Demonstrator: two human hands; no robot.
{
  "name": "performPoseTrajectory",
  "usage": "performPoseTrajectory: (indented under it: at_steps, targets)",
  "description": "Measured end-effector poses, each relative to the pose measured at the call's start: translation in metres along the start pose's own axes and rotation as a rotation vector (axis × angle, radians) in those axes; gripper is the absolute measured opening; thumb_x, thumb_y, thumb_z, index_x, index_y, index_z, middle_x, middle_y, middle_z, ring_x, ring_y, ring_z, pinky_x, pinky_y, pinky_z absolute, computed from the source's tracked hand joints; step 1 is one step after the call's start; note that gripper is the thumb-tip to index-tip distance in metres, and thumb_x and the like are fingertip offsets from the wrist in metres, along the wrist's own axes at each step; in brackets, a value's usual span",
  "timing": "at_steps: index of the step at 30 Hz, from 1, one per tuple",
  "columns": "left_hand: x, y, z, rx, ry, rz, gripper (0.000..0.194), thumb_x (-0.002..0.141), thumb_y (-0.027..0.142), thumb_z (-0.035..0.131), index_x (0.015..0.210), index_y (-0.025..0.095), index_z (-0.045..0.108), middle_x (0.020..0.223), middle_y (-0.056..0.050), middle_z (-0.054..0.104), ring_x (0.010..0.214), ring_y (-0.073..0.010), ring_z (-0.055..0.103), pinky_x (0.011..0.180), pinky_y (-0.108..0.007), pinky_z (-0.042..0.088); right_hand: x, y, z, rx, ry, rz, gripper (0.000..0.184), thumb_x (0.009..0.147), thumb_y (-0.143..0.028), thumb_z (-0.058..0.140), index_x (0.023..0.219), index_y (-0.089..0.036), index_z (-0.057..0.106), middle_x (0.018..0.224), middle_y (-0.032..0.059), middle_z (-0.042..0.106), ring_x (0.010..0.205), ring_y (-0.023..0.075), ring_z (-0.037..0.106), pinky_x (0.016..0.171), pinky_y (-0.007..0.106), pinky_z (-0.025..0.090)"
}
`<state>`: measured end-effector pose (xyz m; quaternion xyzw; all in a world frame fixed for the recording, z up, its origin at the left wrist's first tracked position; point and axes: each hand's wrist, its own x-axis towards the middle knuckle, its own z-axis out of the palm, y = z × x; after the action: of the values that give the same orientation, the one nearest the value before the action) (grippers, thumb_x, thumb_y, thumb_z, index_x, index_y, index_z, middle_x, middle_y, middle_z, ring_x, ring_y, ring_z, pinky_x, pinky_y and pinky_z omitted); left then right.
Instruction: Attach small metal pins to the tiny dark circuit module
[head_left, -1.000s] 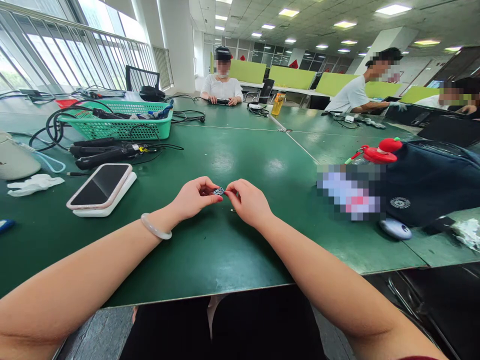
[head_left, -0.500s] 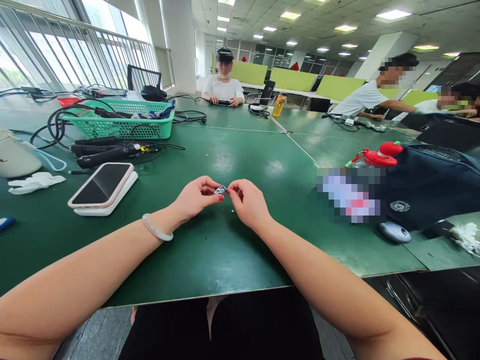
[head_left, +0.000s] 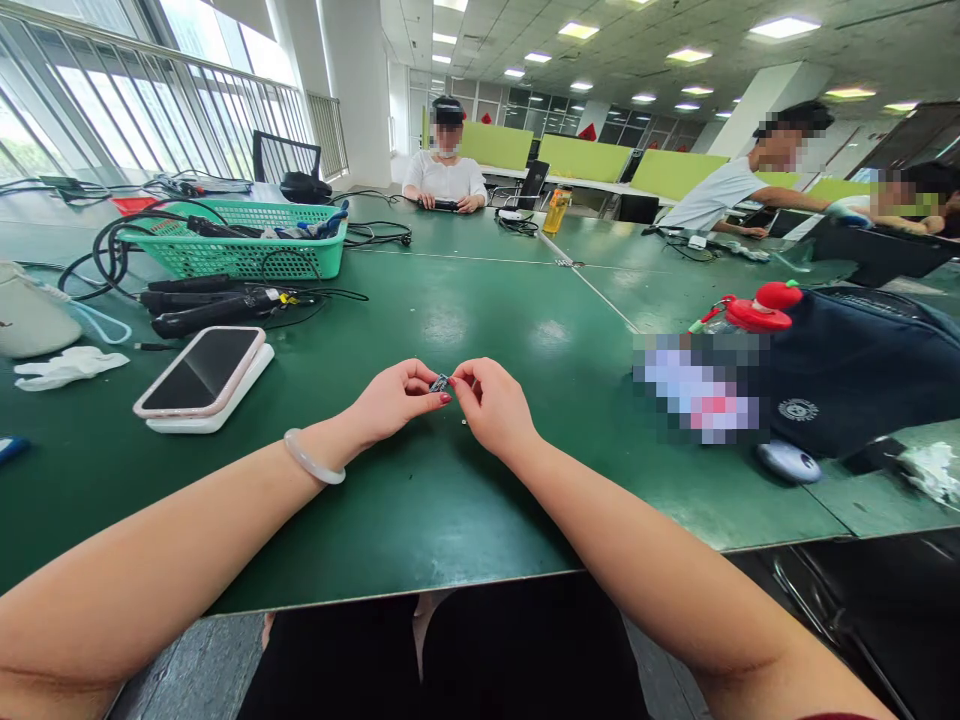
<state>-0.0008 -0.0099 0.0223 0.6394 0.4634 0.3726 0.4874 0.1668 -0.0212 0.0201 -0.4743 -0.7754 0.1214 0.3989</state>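
Note:
Over the green table (head_left: 480,520) my two hands meet in front of me. Thumb and fingers of my left hand (head_left: 396,396) pinch a small dark-and-silver piece (head_left: 439,383); its kind is too small to make out. My right hand (head_left: 496,404) is closed, its thumb and forefinger pressed together at the right side of that piece. The fingers cover much of it. A tiny pale bit (head_left: 464,422) lies on the tabletop just below my hands. A white bangle (head_left: 313,458) circles my left wrist.
Left: a phone (head_left: 201,372) on a white box, black handheld devices (head_left: 214,305), a green basket (head_left: 247,240) of cables, a white glove (head_left: 69,367). Right: a dark bag (head_left: 877,360), a mouse (head_left: 789,463), a red-topped bottle (head_left: 754,312). Several people sit around the table.
My hands stay nearly in place; the small piece between my fingers has turned slightly and looks darker. At the right, a co-worker's gloved hand and a black object have shifted.

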Motion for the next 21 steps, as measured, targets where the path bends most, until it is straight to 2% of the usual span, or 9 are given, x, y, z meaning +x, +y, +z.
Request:
performPoseTrajectory:
  at_steps: [9, 14, 18, 21]
  targets:
    - [-0.002, 0.002, 0.001, 0.063, -0.008, 0.004, 0.031, 0.063, 0.035, 0.070, 0.079, 0.016, 0.051, 0.065, 0.001, 0.062, 0.063, -0.0128, 0.059, 0.062, -0.026, 0.042, 0.000, 0.000, 0.001, 0.031, -0.006, 0.009, 0.013, 0.085, -0.027, 0.044, 0.080, -0.020, 0.054, 0.079, 0.0004, 0.056, 0.068, 0.0113, 0.051, 0.064, 0.023, 0.039]
    - [-0.001, 0.001, -0.001, 0.114, -0.004, 0.037, 0.031, 0.063, 0.036, 0.070, 0.080, 0.016, 0.053, 0.062, 0.002, 0.060, 0.060, -0.0118, 0.057, 0.059, -0.025, 0.042, 0.002, 0.005, 0.001, 0.105, -0.040, 0.019, 0.011, 0.084, -0.028, 0.047, 0.086, -0.020, 0.054, 0.078, -0.0013, 0.055, 0.059, 0.0092, 0.047, 0.062, 0.023, 0.039]
    - [0.000, 0.001, -0.004, 0.160, -0.018, 0.097, 0.032, 0.065, 0.036, 0.068, 0.087, 0.016, 0.057, 0.073, -0.002, 0.063, 0.068, -0.0140, 0.059, 0.066, -0.028, 0.046, 0.005, 0.013, -0.001, 0.143, -0.124, 0.026, 0.018, 0.082, -0.028, 0.050, 0.098, -0.022, 0.055, 0.076, -0.0025, 0.054, 0.056, 0.0086, 0.046, 0.062, 0.023, 0.040]
    - [-0.001, 0.002, -0.005, 0.203, -0.020, 0.147, 0.035, 0.066, 0.036, 0.065, 0.095, 0.016, 0.059, 0.084, -0.004, 0.066, 0.076, -0.0160, 0.060, 0.073, -0.030, 0.048, 0.007, 0.020, 0.000, 0.115, -0.169, 0.015, 0.019, 0.081, -0.029, 0.054, 0.098, -0.022, 0.059, 0.077, -0.0023, 0.055, 0.059, 0.0087, 0.046, 0.064, 0.024, 0.040]
